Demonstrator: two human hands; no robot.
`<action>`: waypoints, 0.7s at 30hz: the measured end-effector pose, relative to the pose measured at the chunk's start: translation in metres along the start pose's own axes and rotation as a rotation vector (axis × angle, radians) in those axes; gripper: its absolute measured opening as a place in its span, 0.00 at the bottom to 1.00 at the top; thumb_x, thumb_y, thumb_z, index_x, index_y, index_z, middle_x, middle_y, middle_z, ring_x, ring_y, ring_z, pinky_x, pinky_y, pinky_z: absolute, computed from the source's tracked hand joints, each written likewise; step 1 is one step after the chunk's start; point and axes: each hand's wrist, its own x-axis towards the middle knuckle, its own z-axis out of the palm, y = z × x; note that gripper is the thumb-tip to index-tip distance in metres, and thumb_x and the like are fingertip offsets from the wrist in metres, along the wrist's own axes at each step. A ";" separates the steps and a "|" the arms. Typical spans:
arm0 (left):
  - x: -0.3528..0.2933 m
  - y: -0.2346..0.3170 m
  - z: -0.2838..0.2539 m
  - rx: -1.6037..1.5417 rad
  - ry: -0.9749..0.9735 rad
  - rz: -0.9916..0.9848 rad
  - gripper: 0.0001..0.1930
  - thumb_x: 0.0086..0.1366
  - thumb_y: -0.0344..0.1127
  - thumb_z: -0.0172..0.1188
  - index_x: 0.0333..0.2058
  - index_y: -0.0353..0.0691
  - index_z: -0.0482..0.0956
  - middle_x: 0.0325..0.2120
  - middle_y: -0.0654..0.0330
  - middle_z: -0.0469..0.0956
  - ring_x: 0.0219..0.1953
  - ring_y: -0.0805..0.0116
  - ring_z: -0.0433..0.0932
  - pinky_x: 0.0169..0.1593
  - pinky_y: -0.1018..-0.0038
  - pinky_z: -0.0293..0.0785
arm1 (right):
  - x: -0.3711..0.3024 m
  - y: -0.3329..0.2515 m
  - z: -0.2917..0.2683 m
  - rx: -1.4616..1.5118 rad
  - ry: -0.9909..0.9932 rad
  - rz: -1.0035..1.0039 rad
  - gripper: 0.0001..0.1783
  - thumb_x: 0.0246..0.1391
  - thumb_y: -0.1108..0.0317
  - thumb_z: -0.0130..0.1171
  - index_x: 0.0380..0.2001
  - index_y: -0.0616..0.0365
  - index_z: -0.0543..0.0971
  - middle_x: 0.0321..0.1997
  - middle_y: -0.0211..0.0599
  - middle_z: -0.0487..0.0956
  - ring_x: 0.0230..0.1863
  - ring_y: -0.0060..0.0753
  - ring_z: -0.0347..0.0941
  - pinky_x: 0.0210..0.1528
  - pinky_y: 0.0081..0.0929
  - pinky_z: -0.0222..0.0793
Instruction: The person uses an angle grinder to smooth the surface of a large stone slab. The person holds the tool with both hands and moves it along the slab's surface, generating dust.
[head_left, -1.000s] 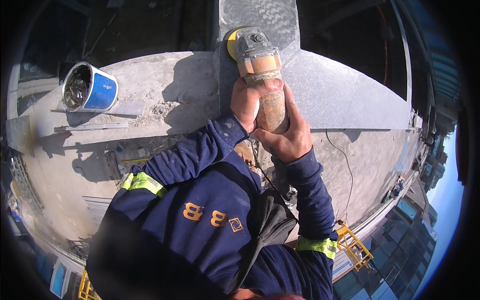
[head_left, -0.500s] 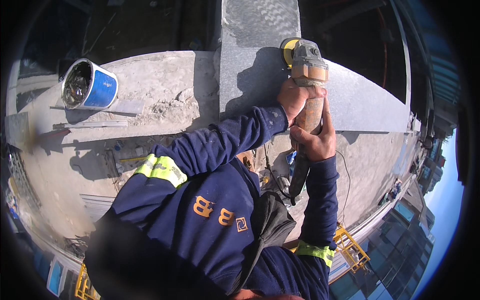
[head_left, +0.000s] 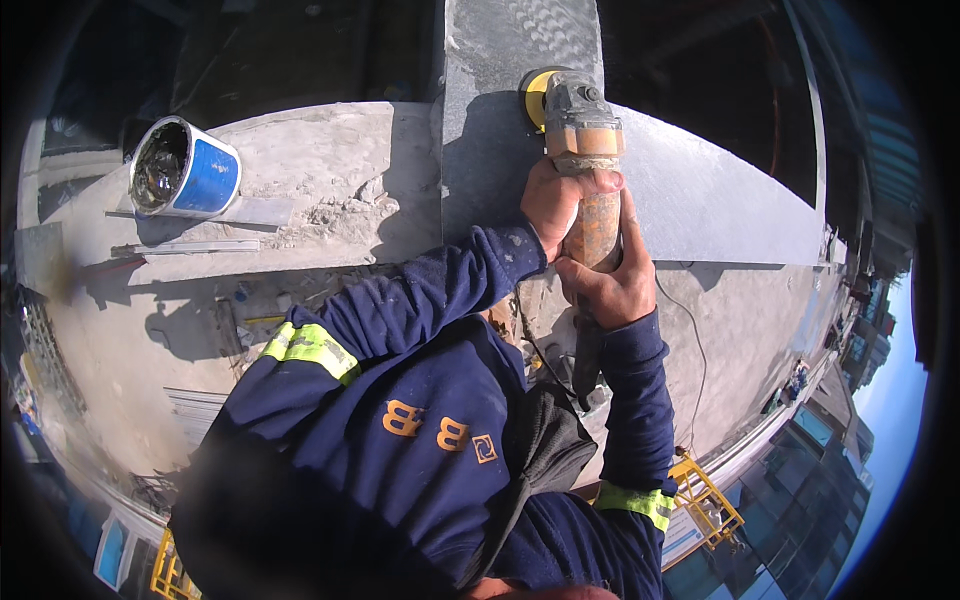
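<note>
At the bottom of the view, navy sleeves (head_left: 630, 400) ran up to two bare hands, both clenched on the angle grinder (head_left: 585, 140): left hand (head_left: 552, 208) wrapped around the body behind the head, right hand (head_left: 618, 285) gripping the rear. Change: grinder went right across the metal sheet (head_left: 700, 190) half a second earlier, then came partway back left. Read as side-to-side passes, so coverage was probably still in progress. Yellow disc (head_left: 536, 92) sat over the middle of the upright strip; couldn't tell whether it was touching.

Edges: strip's left side met the rough concrete ledge (head_left: 340, 150); dark opening (head_left: 690, 70) bordered it top right, with the tool head close to that side. Most room was to the right, along the sheet's bare wing. Blue-and-white bucket (head_left: 208, 178) and metal profile (head_left: 195, 247) lay well left, clear of the disc. Thin cable (head_left: 702, 340) trailed on the floor beyond the right hand. Farther right, glass building (head_left: 800, 500), well apart.
</note>
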 end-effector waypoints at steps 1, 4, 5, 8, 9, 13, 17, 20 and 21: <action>0.007 -0.007 0.007 -0.011 -0.022 -0.004 0.17 0.53 0.37 0.68 0.41 0.39 0.79 0.34 0.61 0.78 0.34 0.69 0.78 0.43 0.71 0.76 | 0.002 0.004 -0.006 0.036 0.013 0.021 0.58 0.35 0.66 0.74 0.71 0.60 0.56 0.49 0.55 0.81 0.50 0.44 0.81 0.54 0.35 0.75; 0.021 -0.023 0.025 -0.015 -0.039 -0.051 0.18 0.52 0.37 0.69 0.42 0.39 0.79 0.34 0.61 0.78 0.35 0.69 0.78 0.43 0.69 0.76 | 0.008 0.017 -0.019 0.151 0.060 0.043 0.60 0.34 0.70 0.74 0.72 0.61 0.54 0.53 0.49 0.79 0.50 0.37 0.79 0.55 0.31 0.74; 0.024 -0.025 0.026 -0.010 -0.044 -0.049 0.19 0.52 0.37 0.69 0.42 0.39 0.79 0.34 0.61 0.78 0.35 0.69 0.78 0.43 0.69 0.76 | 0.009 0.020 -0.021 0.173 0.075 0.068 0.61 0.33 0.73 0.74 0.72 0.62 0.53 0.55 0.45 0.76 0.51 0.35 0.77 0.55 0.31 0.74; 0.023 -0.023 0.021 0.005 -0.059 -0.044 0.19 0.53 0.37 0.69 0.43 0.39 0.78 0.34 0.61 0.78 0.35 0.69 0.79 0.43 0.68 0.77 | 0.009 0.024 -0.021 0.125 0.047 0.041 0.62 0.33 0.73 0.74 0.72 0.62 0.53 0.56 0.46 0.76 0.52 0.36 0.76 0.55 0.31 0.74; 0.020 -0.021 0.017 -0.013 -0.060 -0.037 0.19 0.53 0.37 0.69 0.43 0.39 0.78 0.34 0.61 0.78 0.35 0.69 0.79 0.42 0.68 0.77 | 0.008 0.025 -0.017 0.119 0.044 0.042 0.61 0.33 0.70 0.75 0.72 0.61 0.54 0.56 0.48 0.77 0.52 0.37 0.77 0.56 0.32 0.73; 0.014 -0.017 0.011 -0.020 -0.046 -0.018 0.19 0.53 0.37 0.69 0.43 0.39 0.78 0.34 0.61 0.78 0.35 0.69 0.79 0.43 0.68 0.77 | 0.006 0.021 -0.010 0.087 0.040 -0.009 0.60 0.33 0.65 0.76 0.71 0.59 0.56 0.55 0.52 0.79 0.53 0.39 0.78 0.57 0.33 0.73; 0.018 -0.017 0.022 -0.018 -0.037 -0.056 0.20 0.52 0.38 0.70 0.43 0.39 0.78 0.34 0.61 0.78 0.35 0.69 0.78 0.44 0.69 0.76 | 0.007 0.016 -0.018 0.114 0.040 0.047 0.60 0.34 0.71 0.74 0.72 0.62 0.54 0.53 0.48 0.78 0.50 0.36 0.78 0.54 0.31 0.75; 0.016 -0.012 0.019 -0.049 -0.020 -0.013 0.15 0.52 0.33 0.70 0.39 0.38 0.81 0.31 0.61 0.81 0.34 0.69 0.80 0.42 0.69 0.76 | 0.007 0.014 -0.014 0.068 0.064 0.036 0.60 0.32 0.64 0.75 0.71 0.61 0.58 0.51 0.52 0.81 0.51 0.40 0.80 0.56 0.34 0.74; 0.015 -0.009 0.014 -0.050 -0.023 -0.022 0.16 0.52 0.34 0.69 0.40 0.38 0.80 0.31 0.61 0.80 0.34 0.69 0.79 0.43 0.69 0.76 | 0.008 0.014 -0.010 0.051 0.063 0.001 0.59 0.32 0.64 0.75 0.70 0.61 0.58 0.51 0.52 0.81 0.51 0.40 0.80 0.56 0.34 0.74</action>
